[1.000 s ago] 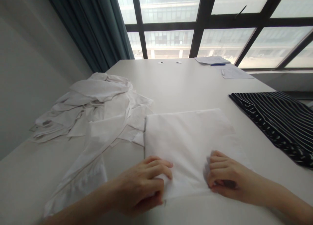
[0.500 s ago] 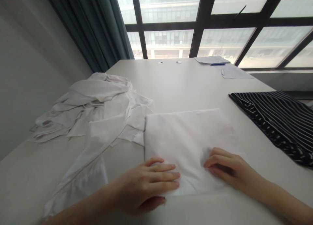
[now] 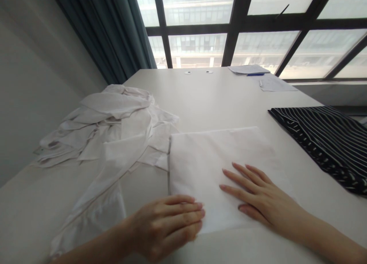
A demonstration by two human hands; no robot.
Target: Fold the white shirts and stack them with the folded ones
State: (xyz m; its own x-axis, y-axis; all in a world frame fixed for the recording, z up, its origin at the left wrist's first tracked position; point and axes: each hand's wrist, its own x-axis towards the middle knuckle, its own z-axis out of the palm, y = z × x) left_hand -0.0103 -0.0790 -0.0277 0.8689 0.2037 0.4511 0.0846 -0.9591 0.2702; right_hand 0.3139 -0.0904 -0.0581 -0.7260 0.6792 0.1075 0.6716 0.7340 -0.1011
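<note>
A folded white cloth (image 3: 212, 153) lies as a flat rectangle on the white table in front of me. On its right half my right hand (image 3: 258, 197) rests palm down, open, fingers spread over the fabric. My left hand (image 3: 169, 225) is at the cloth's near left corner, its fingers drawn together and bent over the edge. The left thumb is mostly hidden under the fingers, closed against the cloth's edge. Left of the folded piece is a loose heap of white garments (image 3: 114, 114), with one long strip of white fabric (image 3: 94, 195) trailing toward my left forearm.
A black-and-white striped cloth (image 3: 323, 137) lies folded at the right edge of the table (image 3: 200, 99). Papers (image 3: 249, 69) and a blue pen (image 3: 255, 74) are at the far right. Behind stand a dark-framed window (image 3: 197, 49) and a blue-green curtain (image 3: 111, 34).
My right hand has gone from bunched fingers to spread flat on the cloth. My left hand has shifted slightly left and its fingers have drawn together. The cloth's surface looks smoother.
</note>
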